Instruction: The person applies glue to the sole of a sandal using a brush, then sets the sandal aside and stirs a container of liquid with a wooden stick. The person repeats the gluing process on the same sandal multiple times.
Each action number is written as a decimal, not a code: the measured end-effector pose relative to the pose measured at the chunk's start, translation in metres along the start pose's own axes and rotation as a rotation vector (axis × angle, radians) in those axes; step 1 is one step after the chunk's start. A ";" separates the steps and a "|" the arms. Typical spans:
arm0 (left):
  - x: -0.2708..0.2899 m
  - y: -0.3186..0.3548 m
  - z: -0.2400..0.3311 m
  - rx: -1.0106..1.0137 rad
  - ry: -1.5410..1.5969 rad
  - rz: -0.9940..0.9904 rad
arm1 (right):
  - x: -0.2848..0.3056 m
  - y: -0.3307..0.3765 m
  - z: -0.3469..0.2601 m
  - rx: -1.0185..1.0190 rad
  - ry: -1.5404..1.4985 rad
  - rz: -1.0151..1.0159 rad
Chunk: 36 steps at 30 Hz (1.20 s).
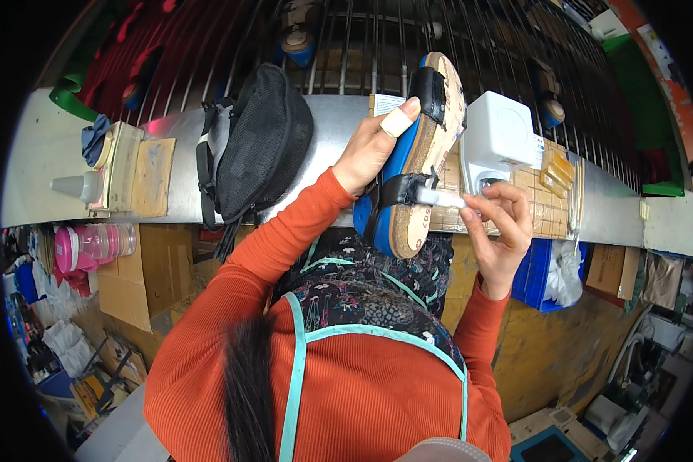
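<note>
As the left hand (368,150) held the sandal (431,150), the right hand (503,231) pinched a white stick (442,199) at its nearer strap (399,191), maybe brushing, with care needed next.

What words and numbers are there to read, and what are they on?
Shoe's pale sole: printed marks, which I don't copy out.
White paper beyond the shoe: too small to read.
Label beside the white device: too small to read.
</note>
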State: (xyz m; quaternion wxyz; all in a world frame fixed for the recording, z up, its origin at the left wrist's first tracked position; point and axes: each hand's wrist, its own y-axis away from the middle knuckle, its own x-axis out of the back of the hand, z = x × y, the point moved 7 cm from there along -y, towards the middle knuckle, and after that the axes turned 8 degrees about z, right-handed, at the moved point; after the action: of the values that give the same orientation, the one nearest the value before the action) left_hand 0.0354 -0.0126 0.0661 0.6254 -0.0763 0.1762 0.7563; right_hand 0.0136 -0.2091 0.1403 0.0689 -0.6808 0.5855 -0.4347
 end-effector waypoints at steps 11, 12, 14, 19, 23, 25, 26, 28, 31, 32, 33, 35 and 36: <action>-0.006 0.014 -0.003 0.025 0.243 -0.111 | -0.010 0.005 0.022 -0.262 -0.237 0.109; -0.003 0.013 -0.003 0.008 0.272 -0.101 | -0.014 0.011 0.021 -0.289 -0.265 0.065; 0.003 0.011 -0.006 0.024 0.270 -0.079 | -0.015 0.023 0.019 -0.372 -0.329 -0.015; 0.021 0.003 -0.006 -0.077 0.202 0.104 | -0.002 0.033 0.008 -0.423 -0.354 -0.024; 0.028 0.004 -0.006 -0.095 0.097 0.147 | -0.002 0.033 0.001 -0.378 -0.210 0.007; 0.029 0.005 -0.004 -0.134 0.063 0.175 | -0.003 0.032 0.000 -0.351 -0.140 0.022; 0.029 0.005 -0.003 -0.145 0.046 0.190 | -0.004 0.032 0.000 -0.341 -0.109 0.024; 0.031 0.005 0.000 -0.171 0.013 0.214 | -0.005 0.032 0.000 -0.318 -0.050 0.030; 0.032 0.009 0.006 -0.246 -0.070 0.239 | -0.006 0.032 -0.003 -0.270 0.034 0.056; 0.033 0.009 0.006 -0.232 -0.093 0.250 | -0.006 0.032 -0.005 -0.248 0.060 0.071; 0.034 0.009 0.006 -0.232 -0.110 0.257 | -0.006 0.032 -0.007 -0.225 0.086 0.086; 0.036 0.008 0.007 -0.241 -0.154 0.272 | -0.006 0.033 -0.013 -0.151 0.198 0.105; 0.036 0.008 0.008 -0.255 -0.178 0.279 | -0.006 0.033 -0.015 -0.117 0.245 0.122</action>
State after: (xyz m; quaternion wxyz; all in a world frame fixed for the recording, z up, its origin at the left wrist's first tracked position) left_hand 0.0212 0.0223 0.0624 0.5131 -0.0624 0.0321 0.8555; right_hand -0.0202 -0.2078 0.1267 -0.0165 -0.5887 0.6543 -0.4744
